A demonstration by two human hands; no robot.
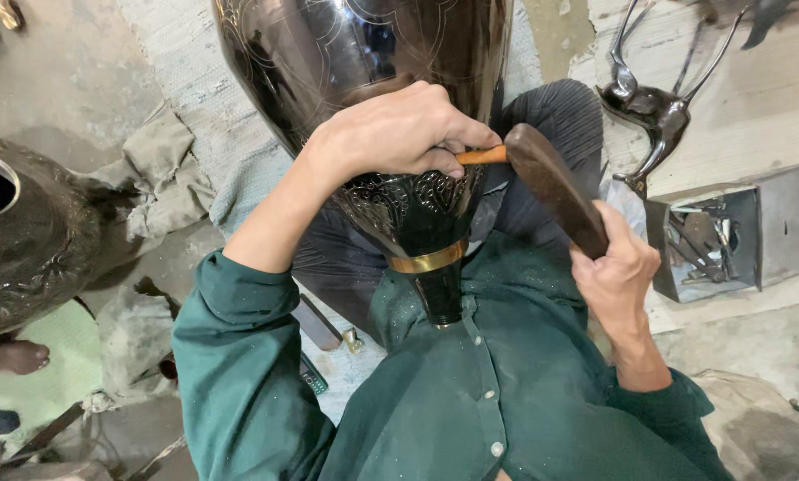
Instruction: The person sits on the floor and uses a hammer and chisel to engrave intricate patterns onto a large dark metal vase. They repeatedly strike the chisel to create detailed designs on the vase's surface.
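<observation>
Green shirt fills the bottom of the frame. Left hand up at center is closed around an orange-handled chisel, pressed to the dark engraved vase filling top center. Right hand, center right, fully grips a wooden mallet touching the chisel's end.

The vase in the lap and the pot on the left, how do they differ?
The vase is glossy black with fine engraved lines and a gold band near its narrow end; the pot looks dull and dusty grey. The vase lies tilted across the person's lap under the left hand; the pot sits apart on the floor, untouched. The pot's open mouth shows; the vase's does not. Both are rounded, dark metal vessels with patterned surfaces.
</observation>
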